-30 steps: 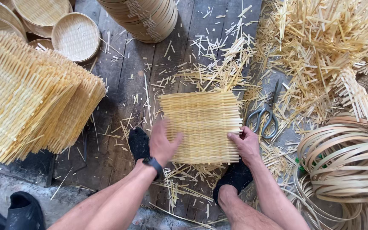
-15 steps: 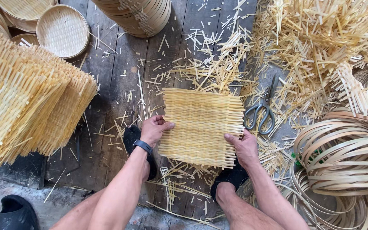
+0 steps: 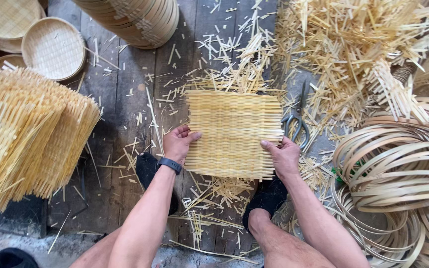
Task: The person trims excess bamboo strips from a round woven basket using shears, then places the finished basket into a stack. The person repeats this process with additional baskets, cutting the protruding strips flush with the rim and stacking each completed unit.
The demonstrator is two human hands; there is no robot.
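A square woven bamboo mat [image 3: 233,130] lies flat on the dark wooden floor in front of me. My left hand [image 3: 178,143] grips its left edge, thumb on top, a black watch on the wrist. At the mat's lower right edge my right hand [image 3: 283,156] holds it with the thumb pressed on the weave. Both feet in black shoes rest just below the mat.
A tall stack of woven mats [image 3: 23,134] stands at the left. Round baskets [image 3: 53,48] and a stack of rims [image 3: 135,20] sit at the top. Scissors [image 3: 296,119] lie right of the mat. Bamboo hoops [image 3: 398,168] pile at right, loose strips [image 3: 353,44] above.
My left hand slid off the mat's top surface to its left edge and gripped it. The right hand stayed at the right edge. The mat has shifted slightly away from me.
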